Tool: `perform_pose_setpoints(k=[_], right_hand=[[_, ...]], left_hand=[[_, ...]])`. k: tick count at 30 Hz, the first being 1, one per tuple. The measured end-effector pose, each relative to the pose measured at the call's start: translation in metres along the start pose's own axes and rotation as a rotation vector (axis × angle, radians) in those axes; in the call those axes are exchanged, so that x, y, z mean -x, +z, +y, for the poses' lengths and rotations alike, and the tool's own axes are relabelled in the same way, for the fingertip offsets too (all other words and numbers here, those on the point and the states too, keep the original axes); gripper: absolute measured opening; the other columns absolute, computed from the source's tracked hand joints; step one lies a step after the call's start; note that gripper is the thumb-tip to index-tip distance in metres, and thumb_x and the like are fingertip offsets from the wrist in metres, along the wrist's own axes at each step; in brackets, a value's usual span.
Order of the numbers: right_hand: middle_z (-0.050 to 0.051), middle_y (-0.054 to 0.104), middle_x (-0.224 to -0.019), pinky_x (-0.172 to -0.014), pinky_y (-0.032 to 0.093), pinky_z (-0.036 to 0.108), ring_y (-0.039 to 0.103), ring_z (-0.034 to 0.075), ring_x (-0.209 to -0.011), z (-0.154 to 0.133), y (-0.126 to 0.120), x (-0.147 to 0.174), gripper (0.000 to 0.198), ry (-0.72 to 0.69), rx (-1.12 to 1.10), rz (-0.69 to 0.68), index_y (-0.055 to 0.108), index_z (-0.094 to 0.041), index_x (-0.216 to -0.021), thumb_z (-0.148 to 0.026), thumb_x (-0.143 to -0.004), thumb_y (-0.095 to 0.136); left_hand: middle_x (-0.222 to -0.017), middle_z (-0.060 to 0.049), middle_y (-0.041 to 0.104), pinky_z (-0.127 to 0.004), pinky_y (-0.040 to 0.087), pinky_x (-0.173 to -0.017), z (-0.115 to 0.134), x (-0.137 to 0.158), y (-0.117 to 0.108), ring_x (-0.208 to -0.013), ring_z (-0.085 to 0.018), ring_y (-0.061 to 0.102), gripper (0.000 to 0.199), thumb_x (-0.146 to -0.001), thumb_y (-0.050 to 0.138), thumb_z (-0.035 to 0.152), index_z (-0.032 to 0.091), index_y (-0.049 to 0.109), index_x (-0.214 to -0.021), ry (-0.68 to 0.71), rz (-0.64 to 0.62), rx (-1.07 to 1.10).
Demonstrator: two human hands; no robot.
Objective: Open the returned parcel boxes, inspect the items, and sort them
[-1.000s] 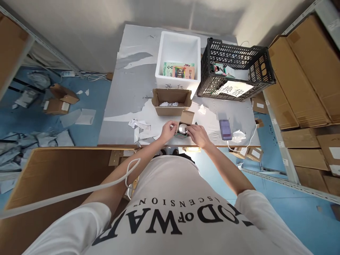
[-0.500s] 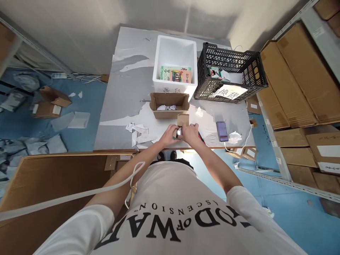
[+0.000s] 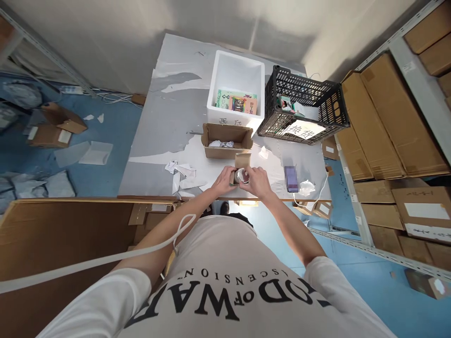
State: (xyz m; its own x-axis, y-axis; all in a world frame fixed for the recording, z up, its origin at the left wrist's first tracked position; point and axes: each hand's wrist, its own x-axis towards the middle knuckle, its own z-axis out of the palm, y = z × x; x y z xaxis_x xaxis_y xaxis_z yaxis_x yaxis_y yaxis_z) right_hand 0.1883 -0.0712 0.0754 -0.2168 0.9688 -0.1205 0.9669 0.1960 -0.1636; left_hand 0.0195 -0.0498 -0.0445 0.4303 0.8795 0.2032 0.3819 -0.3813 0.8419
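At the table's front edge my left hand (image 3: 224, 180) is closed on the side of a small cardboard box (image 3: 243, 160) whose lid flap stands up. A round, shiny silver object (image 3: 241, 175) shows at the box's opening; its kind is not clear. My right hand (image 3: 257, 180) pinches that object at its right side. Just behind the small box stands a larger open carton (image 3: 227, 152) with crumpled white paper (image 3: 221, 144) inside.
A white foam box (image 3: 235, 75) holding printed packs and a black plastic crate (image 3: 306, 108) stand behind. Paper scraps (image 3: 183, 174) lie left; a phone (image 3: 291, 179) with a white cable lies right. A large carton (image 3: 70, 234) is at lower left, shelves of boxes (image 3: 398, 117) at right.
My right hand has shifted slightly right, and more of the round silver object shows at the small box's opening. The view has moved a little.
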Motion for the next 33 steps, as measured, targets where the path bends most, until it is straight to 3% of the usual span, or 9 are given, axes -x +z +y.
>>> perform_pose_setpoints(k=[5, 9, 13, 15, 19, 21, 25, 29, 33], right_hand=[[0.005, 0.064, -0.081, -0.078, 0.040, 0.033, 0.055, 0.024, -0.082, 0.002, -0.051, 0.003, 0.026, -0.182, -0.159, 0.204, 0.057, -0.020, -0.099, -0.031, -0.075, 0.060], [0.004, 0.061, -0.080, -0.078, 0.042, 0.033, 0.055, 0.022, -0.081, 0.002, -0.102, 0.000, 0.025, -0.239, -0.263, 0.351, 0.056, -0.022, -0.099, -0.029, -0.076, 0.061], [0.001, 0.059, -0.084, -0.074, 0.044, 0.032, 0.054, 0.017, -0.074, 0.006, -0.141, -0.013, 0.023, -0.273, -0.464, 0.451, 0.056, -0.023, -0.100, -0.034, -0.080, 0.061], [0.001, 0.059, -0.088, -0.073, 0.045, 0.031, 0.054, 0.016, -0.077, 0.011, -0.152, -0.025, 0.025, -0.287, -0.587, 0.487, 0.056, -0.024, -0.101, -0.042, -0.083, 0.060], [0.001, 0.057, -0.093, -0.073, 0.048, 0.032, 0.055, 0.017, -0.086, 0.022, -0.151, -0.054, 0.038, -0.279, -0.834, 0.544, 0.055, -0.024, -0.102, -0.058, -0.084, 0.056], [0.002, 0.056, -0.091, -0.071, 0.049, 0.031, 0.055, 0.017, -0.084, 0.025, -0.140, -0.066, 0.042, -0.241, -0.955, 0.534, 0.055, -0.024, -0.099, -0.064, -0.084, 0.054], [0.000, 0.053, -0.082, -0.065, 0.050, 0.029, 0.055, 0.015, -0.077, 0.022, -0.115, -0.077, 0.048, -0.163, -1.091, 0.442, 0.054, -0.025, -0.094, -0.070, -0.080, 0.055], [0.000, 0.057, -0.086, -0.065, 0.051, 0.028, 0.057, 0.015, -0.077, 0.015, -0.105, -0.067, 0.057, -0.189, -1.196, 0.324, 0.055, -0.026, -0.101, -0.077, -0.077, 0.052], [0.001, 0.061, -0.093, -0.067, 0.052, 0.028, 0.060, 0.016, -0.083, 0.014, -0.108, -0.058, 0.062, -0.213, -1.217, 0.284, 0.055, -0.026, -0.104, -0.080, -0.073, 0.053]], left_hand=[[-0.126, -0.015, 0.047, -0.047, 0.045, -0.101, -0.001, 0.002, -0.009, -0.122, -0.030, 0.049, 0.077, -0.065, 0.080, 0.042, 0.019, 0.041, -0.128, -0.038, 0.034, -0.014], [-0.140, -0.021, 0.038, -0.052, 0.038, -0.107, 0.009, 0.004, -0.017, -0.133, -0.036, 0.040, 0.092, -0.059, 0.082, 0.054, 0.017, 0.040, -0.132, -0.046, 0.069, -0.064], [-0.152, -0.027, 0.021, -0.063, 0.022, -0.113, 0.037, 0.007, -0.029, -0.144, -0.046, 0.017, 0.112, -0.049, 0.082, 0.067, 0.015, 0.036, -0.138, -0.056, 0.202, -0.103], [-0.154, -0.026, 0.020, -0.063, 0.020, -0.113, 0.058, 0.008, -0.038, -0.145, -0.046, 0.014, 0.115, -0.049, 0.077, 0.074, 0.016, 0.034, -0.139, -0.045, 0.275, 0.017], [-0.139, -0.019, 0.047, -0.053, 0.046, -0.099, 0.103, 0.009, -0.053, -0.124, -0.034, 0.054, 0.090, -0.070, 0.052, 0.082, 0.026, 0.033, -0.137, -0.168, 0.198, 0.674], [-0.128, -0.012, 0.055, -0.049, 0.053, -0.090, 0.119, 0.010, -0.056, -0.105, -0.027, 0.066, 0.081, -0.071, 0.060, 0.075, 0.030, 0.033, -0.133, -0.263, 0.168, 0.931], [-0.114, -0.005, 0.062, -0.041, 0.056, -0.082, 0.131, 0.017, -0.054, -0.094, -0.020, 0.066, 0.072, -0.060, 0.084, 0.051, 0.027, 0.043, -0.115, -0.334, 0.289, 1.065], [-0.100, -0.008, 0.068, -0.039, 0.055, -0.073, 0.134, 0.028, -0.050, -0.086, -0.022, 0.068, 0.066, -0.067, 0.074, 0.062, 0.023, 0.048, -0.114, -0.403, 0.224, 1.163], [-0.092, -0.008, 0.072, -0.041, 0.053, -0.075, 0.135, 0.033, -0.049, -0.074, -0.021, 0.069, 0.070, -0.069, 0.068, 0.067, 0.020, 0.051, -0.119, -0.431, 0.156, 1.218]])
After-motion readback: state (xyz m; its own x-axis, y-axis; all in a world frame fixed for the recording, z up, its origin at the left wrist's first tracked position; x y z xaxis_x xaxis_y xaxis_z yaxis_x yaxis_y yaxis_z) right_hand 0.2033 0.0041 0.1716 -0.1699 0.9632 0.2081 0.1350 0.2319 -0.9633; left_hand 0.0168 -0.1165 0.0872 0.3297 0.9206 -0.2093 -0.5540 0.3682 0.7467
